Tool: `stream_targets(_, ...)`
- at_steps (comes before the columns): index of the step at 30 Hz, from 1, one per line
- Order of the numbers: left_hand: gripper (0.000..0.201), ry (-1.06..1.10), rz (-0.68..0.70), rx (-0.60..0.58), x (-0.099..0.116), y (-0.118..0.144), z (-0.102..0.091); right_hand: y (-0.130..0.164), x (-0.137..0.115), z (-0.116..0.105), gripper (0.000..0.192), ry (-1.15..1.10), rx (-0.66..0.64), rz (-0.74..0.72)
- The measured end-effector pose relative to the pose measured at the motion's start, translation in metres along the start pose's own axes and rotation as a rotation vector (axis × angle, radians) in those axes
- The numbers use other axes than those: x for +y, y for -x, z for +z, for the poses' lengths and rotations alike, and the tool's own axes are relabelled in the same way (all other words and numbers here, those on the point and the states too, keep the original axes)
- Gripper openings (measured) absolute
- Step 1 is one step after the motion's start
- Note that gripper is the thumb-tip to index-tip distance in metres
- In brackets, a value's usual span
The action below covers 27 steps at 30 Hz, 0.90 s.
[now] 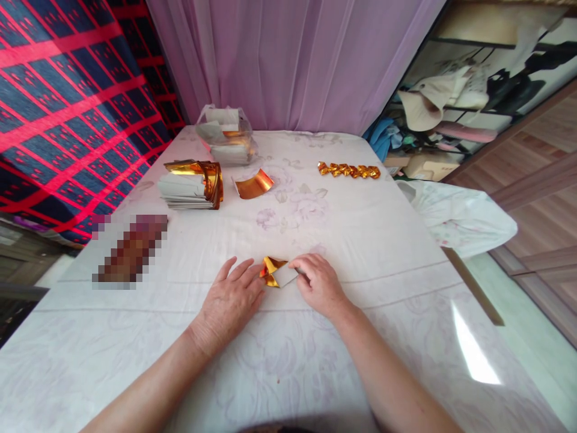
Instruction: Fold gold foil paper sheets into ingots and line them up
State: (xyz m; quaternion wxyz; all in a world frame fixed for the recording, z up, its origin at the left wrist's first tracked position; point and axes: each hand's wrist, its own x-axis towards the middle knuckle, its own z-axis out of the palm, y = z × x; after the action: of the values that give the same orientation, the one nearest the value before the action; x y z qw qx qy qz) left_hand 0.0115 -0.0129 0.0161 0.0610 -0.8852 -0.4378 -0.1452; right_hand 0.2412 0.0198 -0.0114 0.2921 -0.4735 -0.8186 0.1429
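Both hands are working low on the near-centre of a table draped in a pale floral cloth [360,228]. The left hand [232,300] is lying flat, palm down, fingers spread and pointing away, its fingertips touching the gold edge of a small folded foil paper [277,272]. The right hand [319,282] is curling over the paper's other end, fingers bent and pressing down on its white side; whether the thumb is pinching underneath cannot be told. The paper itself is sitting on the cloth between the two hands, gold face showing at the left, white backing at the right, part folded over. Farther back on the left, a stack of foil sheets [192,185] is lying with white edges toward the camera and gold curling at its right end. Just beside it, a single curved gold sheet [253,184] is resting apart on the cloth. Behind these, a clear plastic bag [225,141] is holding more sheets. Well apart to the right, a row of folded gold pieces [349,171] is lining up near the table's far edge. A lilac curtain [293,60] is hanging behind the table.
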Motion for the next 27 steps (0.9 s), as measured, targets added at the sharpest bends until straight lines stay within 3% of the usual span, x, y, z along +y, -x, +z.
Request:
stream_targets(7, 0.018, 0.006, -0.024, -0.001, 0.017, -0.004, 0.004, 0.003, 0.002, -0.001, 0.030, -0.037, -0.001, -0.083)
stream_targets(17, 0.022, -0.013, -0.010, 0.010, 0.003, -0.003, 0.009, 0.004, -0.011, 0.000, 0.014, -0.040, -0.034, -0.177)
stream_targets(27, 0.020, 0.160, -0.006, 0.005, 0.015, 0.007, 0.014, 0.002, -0.009, 0.004, 0.006, -0.052, -0.060, -0.098)
